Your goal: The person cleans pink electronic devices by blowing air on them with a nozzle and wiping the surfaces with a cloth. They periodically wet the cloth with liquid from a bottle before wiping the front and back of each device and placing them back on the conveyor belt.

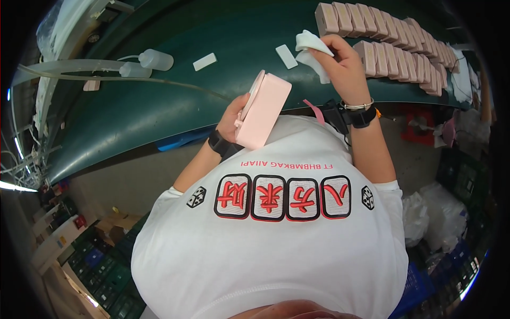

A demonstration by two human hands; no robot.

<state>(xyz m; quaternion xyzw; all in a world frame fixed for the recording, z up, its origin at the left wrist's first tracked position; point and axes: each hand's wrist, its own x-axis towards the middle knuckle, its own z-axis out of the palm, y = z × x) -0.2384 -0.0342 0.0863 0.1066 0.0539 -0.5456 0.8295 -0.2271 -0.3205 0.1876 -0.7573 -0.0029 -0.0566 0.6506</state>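
Note:
My left hand (234, 117) is closed around a pale pink, box-shaped plastic device (267, 109), held tilted over the near edge of the bench. A rounded part shows along its left side, and I cannot make out its exact kind. Pinched in my right hand (342, 66) is a folded white cloth (313, 50), raised above the bench to the right of the device and apart from it. One small white rectangular block (287, 56) lies just left of the cloth. Farther left rests a second white block (205, 61).
Rows of similar pink devices (393, 61) stand at the right on the dark green bench (159, 98). Two translucent squeeze bottles (156, 59) lie at the left, near a thin hose (133, 79). Clear plastic bags (443, 218) are at the lower right, and stacked crates (106, 271) at the lower left.

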